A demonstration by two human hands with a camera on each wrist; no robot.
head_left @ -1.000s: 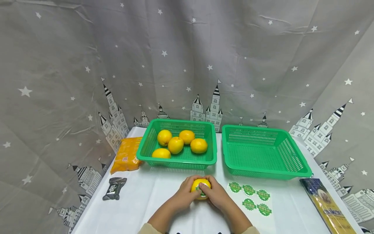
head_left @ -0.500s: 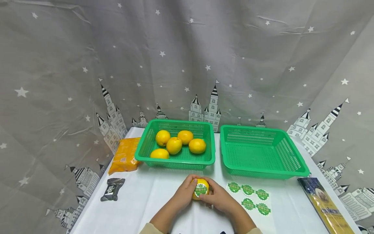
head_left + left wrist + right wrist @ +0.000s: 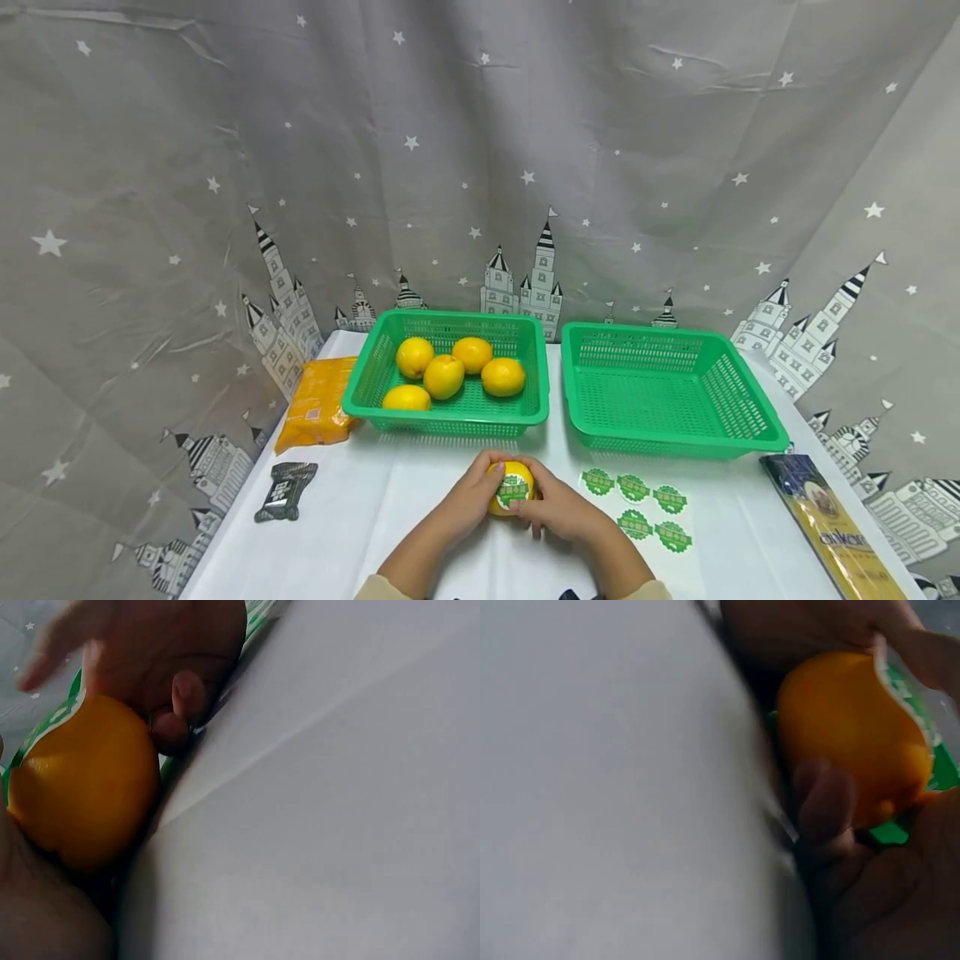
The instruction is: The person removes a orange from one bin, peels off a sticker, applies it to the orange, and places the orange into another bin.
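Note:
A yellow lemon (image 3: pixel 521 468) is held between both hands close over the near middle of the table. On its near side sits a round green-and-white sticker (image 3: pixel 513 490), whose edge lifts a little from the peel in the right wrist view. My left hand (image 3: pixel 468 493) grips the lemon from the left, thumb by the sticker's upper edge. From the right my right hand (image 3: pixel 561 506) holds it, thumb at the sticker's lower right edge. The lemon's bare underside (image 3: pixel 94 787) shows in the left wrist view. Some fingers are hidden behind the fruit.
Behind the hands stands a green basket (image 3: pixel 457 427) with several lemons (image 3: pixel 443 377). Another green basket (image 3: pixel 652 400) is to its right. A sheet of stickers (image 3: pixel 634 523) lies right of the hands. Orange packet (image 3: pixel 315 404), dark wrapped packet (image 3: pixel 286 492) left; gold-and-blue bag (image 3: pixel 836 529) far right.
The right thumb has slid from the middle of the sticker to its lower right edge, so more of the sticker shows. The lemon has turned slightly in the hands. The head view has shifted a little.

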